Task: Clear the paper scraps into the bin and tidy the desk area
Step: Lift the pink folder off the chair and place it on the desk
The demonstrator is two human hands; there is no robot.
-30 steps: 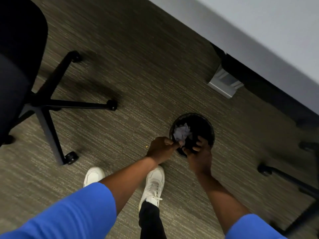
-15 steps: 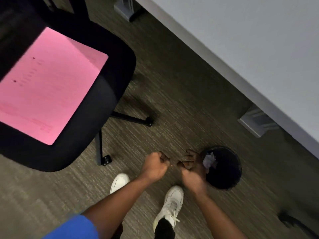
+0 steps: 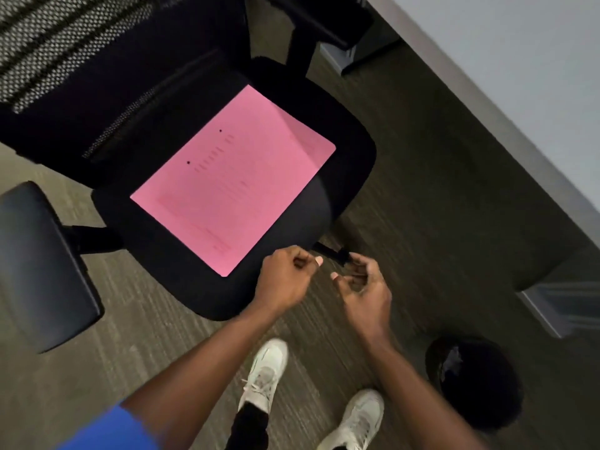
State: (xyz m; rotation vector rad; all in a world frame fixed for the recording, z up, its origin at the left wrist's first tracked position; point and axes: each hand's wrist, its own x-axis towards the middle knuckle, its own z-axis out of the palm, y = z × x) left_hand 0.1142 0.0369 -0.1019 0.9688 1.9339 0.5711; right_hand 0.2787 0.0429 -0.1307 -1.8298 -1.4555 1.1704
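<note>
A round black bin [image 3: 483, 401] stands on the carpet at the lower right, with a crumpled grey paper scrap [image 3: 449, 363] inside against its left wall. My left hand [image 3: 285, 279] hangs at the front edge of the chair seat, fingers curled with nothing visible in them. My right hand [image 3: 365, 287] is beside it, fingers loosely curled and apart, empty. Both hands are well away from the bin, up and to its left. A pink sheet of paper [image 3: 233, 183] lies flat on the black office chair seat [image 3: 344, 177].
The chair's mesh backrest [image 3: 65, 50] and a black armrest [image 3: 39, 264] fill the left. A grey desk top [image 3: 519, 69] runs along the upper right, its metal foot [image 3: 558, 306] beside the bin. My white shoes [image 3: 266, 371] stand on the carpet.
My hands have left the bin and lifted toward the chair seat. The view swung left and up, so the chair with the pink sheet is now central and the bin sits lower right.
</note>
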